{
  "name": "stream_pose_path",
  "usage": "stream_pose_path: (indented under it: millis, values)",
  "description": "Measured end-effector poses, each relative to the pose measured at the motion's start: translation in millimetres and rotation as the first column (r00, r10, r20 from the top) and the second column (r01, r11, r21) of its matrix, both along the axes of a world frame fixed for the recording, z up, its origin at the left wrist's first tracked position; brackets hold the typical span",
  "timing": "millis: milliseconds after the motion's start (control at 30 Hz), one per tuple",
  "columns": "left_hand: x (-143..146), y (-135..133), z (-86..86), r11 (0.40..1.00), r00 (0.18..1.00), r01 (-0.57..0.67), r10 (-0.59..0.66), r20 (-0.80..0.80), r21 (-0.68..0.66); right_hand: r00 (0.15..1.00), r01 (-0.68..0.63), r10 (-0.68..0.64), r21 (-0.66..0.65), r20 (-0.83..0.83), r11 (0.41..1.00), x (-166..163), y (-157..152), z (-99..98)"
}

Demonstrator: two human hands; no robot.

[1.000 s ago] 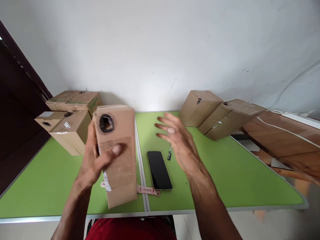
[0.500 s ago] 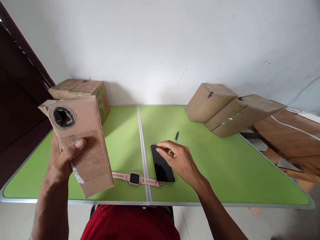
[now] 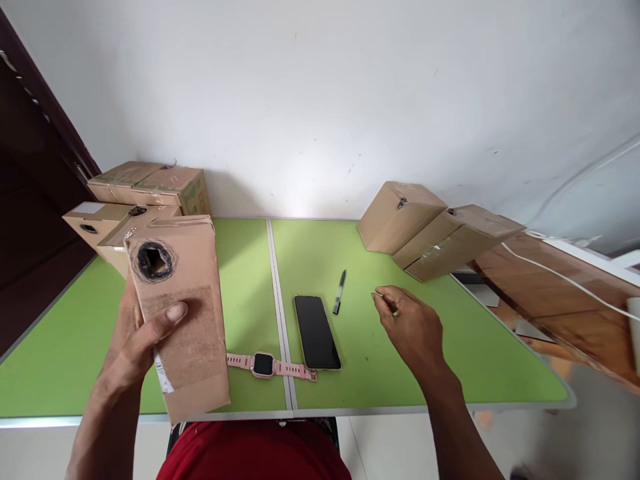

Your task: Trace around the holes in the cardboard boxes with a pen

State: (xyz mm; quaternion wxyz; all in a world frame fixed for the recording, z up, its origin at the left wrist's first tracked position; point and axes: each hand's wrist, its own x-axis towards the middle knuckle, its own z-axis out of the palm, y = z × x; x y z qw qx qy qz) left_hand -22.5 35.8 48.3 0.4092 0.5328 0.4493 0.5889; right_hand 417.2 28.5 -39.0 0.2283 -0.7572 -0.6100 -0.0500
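A tall, narrow cardboard box is in my left hand, with the thumb across its front face. Near the top of that face is a hole ringed with black scribble. My right hand hovers over the right half of the table, its fingers curled and the thumb against them; no object shows in it. Left of it lie a pen and a black-screened smartphone. A pink smartwatch is stretched out between box and phone, its buckle end by the phone's lower edge.
Cardboard boxes stand at the back left of the green folding table, one with dark-ringed holes. More cardboard boxes lean together at the back right. A white cable runs over brown wooden furniture on the right.
My right hand has moved right, away from the phone and pen, and the pen now shows in full. My left hand still holds the box, slightly lower in view. The camera view has shifted.
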Motion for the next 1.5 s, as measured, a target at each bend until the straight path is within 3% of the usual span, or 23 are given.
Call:
stream_pose_path:
  millis: [100, 300, 500, 600, 733, 867, 967, 1000, 1067, 1133, 1233, 1367, 1500]
  values:
    - [6.9, -2.0, 1.9, 0.999, 0.999, 0.033, -0.033, -0.008, -0.023, 0.992, 0.028, -0.011, -0.130, 0.125, 0.991, 8.1, 16.9, -14.2]
    - [33.3, -6.4, 6.5, 0.982, 0.983, 0.183, -0.184, -0.004, -0.033, 0.953, -0.024, 0.128, -0.351, 0.276, 0.936, 4.1, 70.5, -46.6]
    - [60.8, -13.5, 7.5, 0.950, 0.950, 0.309, -0.307, 0.064, -0.041, 0.931, -0.165, 0.263, -0.349, 0.254, 0.923, 5.6, 95.8, -53.9]
    - [65.3, -17.3, 5.3, 0.938, 0.936, 0.345, -0.341, 0.089, -0.025, 0.943, -0.234, 0.277, -0.224, 0.184, 0.946, 12.8, 92.5, -40.5]
    - [67.5, -21.2, 6.5, 0.935, 0.929, 0.355, -0.354, 0.107, 0.004, 0.974, -0.225, 0.223, 0.083, 0.022, 0.971, 26.9, 79.7, -2.9]
    - [72.4, -22.7, 7.3, 0.932, 0.924, 0.362, -0.359, 0.129, -0.002, 0.951, -0.110, 0.217, 0.413, -0.222, 0.904, 12.8, 54.2, 47.0]
    - [78.0, -23.9, 4.3, 0.930, 0.924, 0.366, -0.360, 0.126, -0.026, 0.843, -0.038, 0.362, 0.627, -0.398, 0.778, -35.8, 18.3, 86.3]
    - [79.7, -24.5, 3.2, 0.930, 0.925, 0.367, -0.360, 0.123, -0.032, 0.710, 0.002, 0.505, 0.719, -0.491, 0.695, -57.0, 4.1, 98.3]
    - [82.7, -26.1, 1.6, 0.926, 0.921, 0.376, -0.368, 0.124, -0.042, 0.500, -0.065, 0.707, 0.793, -0.500, 0.606, -99.7, -23.7, 117.6]
    - [84.8, -27.8, 1.4, 0.919, 0.913, 0.392, -0.383, 0.138, -0.041, 0.446, -0.179, 0.758, 0.782, -0.476, 0.597, -135.6, -45.6, 127.7]
    - [86.1, -29.9, 2.2, 0.918, 0.902, 0.397, -0.387, 0.193, -0.012, 0.457, -0.295, 0.797, 0.777, -0.396, 0.556, -166.8, -60.8, 128.0]
    - [86.5, -32.1, 1.7, 0.922, 0.891, 0.387, -0.373, 0.258, -0.003, 0.518, -0.342, 0.792, 0.772, -0.321, 0.536, -174.6, -57.7, 122.0]
    - [87.5, -32.7, -2.3, 0.937, 0.912, 0.350, -0.345, 0.222, 0.019, 0.544, -0.429, 0.796, 0.728, -0.264, 0.535, -171.0, -53.8, 120.9]
